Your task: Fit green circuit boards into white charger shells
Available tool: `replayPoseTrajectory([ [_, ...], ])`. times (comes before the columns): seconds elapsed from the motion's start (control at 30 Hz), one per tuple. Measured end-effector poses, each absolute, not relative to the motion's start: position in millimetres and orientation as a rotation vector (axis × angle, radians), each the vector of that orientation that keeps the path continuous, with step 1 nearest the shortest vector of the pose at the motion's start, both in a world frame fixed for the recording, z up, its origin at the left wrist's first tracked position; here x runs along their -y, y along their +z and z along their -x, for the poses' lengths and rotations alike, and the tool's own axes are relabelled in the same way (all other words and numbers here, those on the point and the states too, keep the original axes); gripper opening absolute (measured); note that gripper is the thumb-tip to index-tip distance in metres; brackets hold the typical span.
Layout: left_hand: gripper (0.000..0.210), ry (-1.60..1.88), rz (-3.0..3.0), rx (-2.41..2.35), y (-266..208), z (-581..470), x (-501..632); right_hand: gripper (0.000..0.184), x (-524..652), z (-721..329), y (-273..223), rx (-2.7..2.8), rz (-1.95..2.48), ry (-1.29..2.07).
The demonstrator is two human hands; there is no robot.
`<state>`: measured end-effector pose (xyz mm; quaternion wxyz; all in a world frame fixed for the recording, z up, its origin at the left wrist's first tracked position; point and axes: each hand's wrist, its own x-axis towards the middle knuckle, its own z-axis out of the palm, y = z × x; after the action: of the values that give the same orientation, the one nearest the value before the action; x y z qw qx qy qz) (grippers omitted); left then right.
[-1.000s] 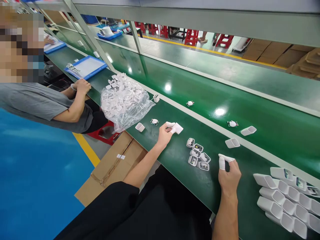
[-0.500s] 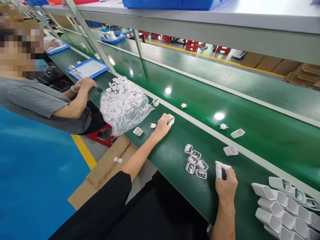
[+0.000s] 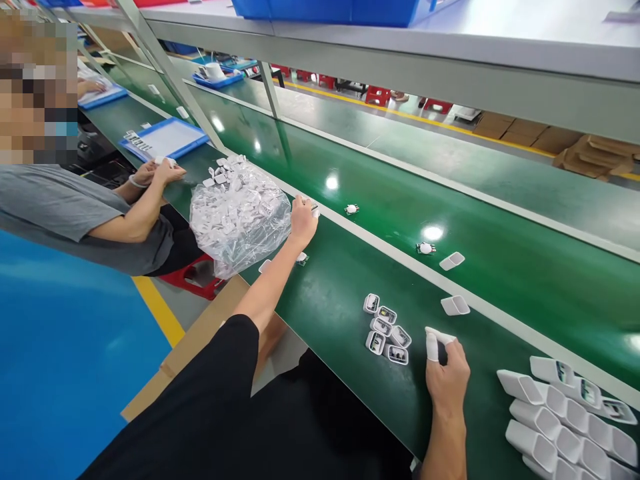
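My left hand (image 3: 304,221) is stretched out to the far left by the pale divider strip, its fingers closed around a small white plastic housing (image 3: 315,212), mostly hidden behind them. My right hand (image 3: 449,373) rests over the green table; its thumb and forefinger wear white finger cots and meet at the tips, with nothing visible in them. Left of it stands a cluster of several white housings (image 3: 383,327) with parts inside. An empty-looking white housing (image 3: 455,305) lies just beyond. Under my left forearm, a small circuit board (image 3: 302,259) and another housing (image 3: 265,266) partly show.
A clear plastic bag of white parts (image 3: 240,217) lies left of my hand. Rows of white housings (image 3: 567,443) fill the right corner. Small boards (image 3: 426,248) and a housing (image 3: 453,261) sit past the strip. A co-worker (image 3: 85,210) sits left; a shelf (image 3: 400,67) hangs overhead.
My left hand has moved further left and away from me, onto the housing that stood beside the bag. My right hand has hardly moved. The co-worker's hands now hold something white.
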<state>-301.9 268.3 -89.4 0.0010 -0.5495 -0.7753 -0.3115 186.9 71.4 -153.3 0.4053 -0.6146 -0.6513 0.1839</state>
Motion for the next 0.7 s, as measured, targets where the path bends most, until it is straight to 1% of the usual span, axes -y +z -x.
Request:
replayPoseTrajectory([
  [0.07,0.030,-0.975,1.791,2.394,-90.5,291.0,-275.4,0.060,-72.2,-186.4,-153.9,1.647,1.551,0.472],
  [0.13,0.029,-0.947,1.928,2.371,-92.9,277.9,-293.5,0.060,-72.8,-186.1,-154.5,1.651,1.554,0.487],
  [0.3,0.037,-0.873,2.095,2.466,-95.6,259.5,-360.0,0.053,-72.0,-186.1,-154.2,1.611,1.565,0.517],
  [0.47,0.020,-0.894,2.177,2.479,-88.0,248.4,-399.9,0.047,-72.5,-184.4,-151.2,1.587,1.584,0.562],
  [0.53,0.019,-0.924,2.289,2.394,-87.7,225.9,-405.2,0.047,-73.4,-182.7,-150.4,1.588,1.609,0.567],
  [0.7,0.033,-0.960,2.753,1.981,-104.2,130.2,-394.9,0.043,-72.3,-179.5,-145.5,1.559,1.600,0.581],
])
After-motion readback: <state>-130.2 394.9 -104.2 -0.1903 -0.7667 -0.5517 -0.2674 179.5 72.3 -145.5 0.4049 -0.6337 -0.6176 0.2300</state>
